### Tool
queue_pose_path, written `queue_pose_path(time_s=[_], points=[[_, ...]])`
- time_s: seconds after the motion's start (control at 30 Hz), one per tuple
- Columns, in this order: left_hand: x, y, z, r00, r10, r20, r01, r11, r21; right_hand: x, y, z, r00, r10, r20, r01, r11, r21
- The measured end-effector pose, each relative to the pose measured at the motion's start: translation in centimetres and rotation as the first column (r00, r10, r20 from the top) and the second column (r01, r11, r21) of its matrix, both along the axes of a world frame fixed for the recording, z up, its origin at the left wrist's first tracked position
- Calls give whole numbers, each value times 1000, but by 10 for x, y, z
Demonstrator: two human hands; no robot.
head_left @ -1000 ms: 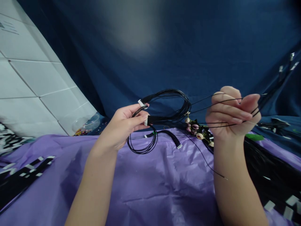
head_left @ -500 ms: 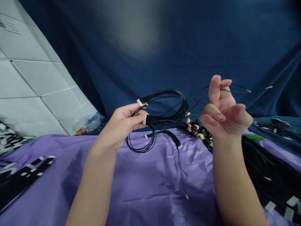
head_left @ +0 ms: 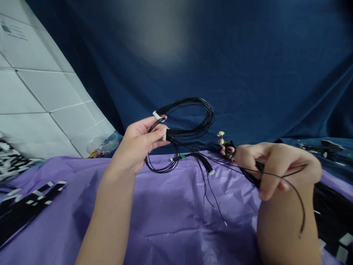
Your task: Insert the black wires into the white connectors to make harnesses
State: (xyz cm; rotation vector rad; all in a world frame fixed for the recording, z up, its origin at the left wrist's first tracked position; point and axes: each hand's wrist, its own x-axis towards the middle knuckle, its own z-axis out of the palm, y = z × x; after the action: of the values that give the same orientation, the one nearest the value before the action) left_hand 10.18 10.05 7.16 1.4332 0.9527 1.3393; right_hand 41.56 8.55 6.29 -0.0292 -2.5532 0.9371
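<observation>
My left hand (head_left: 146,140) is closed on a looped black wire harness (head_left: 205,114), its thumb and fingers pinching the ends. A white connector (head_left: 158,116) sticks out above the fingers, and a second white one shows by the thumb. Smaller coils hang below that hand. On the right, my right hand (head_left: 278,165) is bent down with its fingers closed on thin black wires (head_left: 237,169) that run over from the left. One loose wire end curves down past the wrist. Below the loop, a short black cable (head_left: 202,160) with white ends and a green mark lies on the purple sheet.
A purple sheet (head_left: 171,217) covers the table. Black cables with white connectors (head_left: 35,200) lie at the left, and more dark cables (head_left: 333,213) at the right. Artificial flowers (head_left: 227,149) stand at the back, a clear bowl (head_left: 106,143) at the back left. A blue curtain (head_left: 248,66) hangs behind.
My right hand has swung down and turned over, from raised to low at the right, drawing the thin wires down with it. My left hand has shifted slightly left with the harness.
</observation>
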Motion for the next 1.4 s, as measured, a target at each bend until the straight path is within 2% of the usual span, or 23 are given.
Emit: queue_pose_path(time_s=[0.1,0.23,0.3,0.37,0.43,0.5,0.57,0.63,0.7,0.77,0.9,0.97,1.03,1.13,1.23,1.3,1.4], points=[[0,1,0,998,28,48,-28,1000,2,-8,-5,4,992,-105,63,106,994,-15],[0,1,1,998,31,47,-31,1000,-1,-18,-14,4,965,-258,41,261,962,-79],[0,1,2,999,15,37,-15,1000,-5,-20,-17,4,911,-405,76,410,909,-73],[0,0,2,999,2,38,-2,1000,-6,-21,-19,3,824,-563,65,567,821,-64],[1,-1,2,999,-10,47,10,1000,-6,-23,-19,2,746,-661,-84,653,750,-103],[1,-2,1,998,-20,65,21,1000,-2,-25,-19,1,674,-658,-337,644,746,-168],[1,-2,0,996,-32,80,31,999,7,-29,-19,1,582,-579,-571,574,790,-216],[3,-2,-1,995,-50,85,49,999,14,-34,-20,2,489,-519,-701,497,826,-265],[6,-4,-2,995,-70,73,70,997,11,-39,-21,3,440,-508,-740,433,842,-321],[10,-6,-2,996,-79,51,79,997,0,-47,-23,4,425,-518,-743,371,848,-378],[16,-8,-2,997,-67,36,68,997,-20,-67,-24,3,459,-559,-691,277,829,-486],[17,-8,-3,997,-71,43,72,997,-21,-77,-24,0,483,-594,-643,326,804,-497],[17,-8,-4,995,-90,47,91,996,-20,-86,-23,-3,479,-659,-581,492,749,-444],[18,-9,-3,991,-134,27,134,991,-14,-95,-21,-6,406,-718,-566,769,603,-212],[19,-10,-3,987,-160,-18,160,987,-5,-100,-20,-5,387,-701,-599,882,470,20],[19,-11,-3,983,-175,-58,175,984,11,-101,-19,-4,418,-715,-561,889,448,91],[18,-10,-4,970,-201,-135,209,976,53,-101,-19,-4,415,-750,-516,891,449,64]])
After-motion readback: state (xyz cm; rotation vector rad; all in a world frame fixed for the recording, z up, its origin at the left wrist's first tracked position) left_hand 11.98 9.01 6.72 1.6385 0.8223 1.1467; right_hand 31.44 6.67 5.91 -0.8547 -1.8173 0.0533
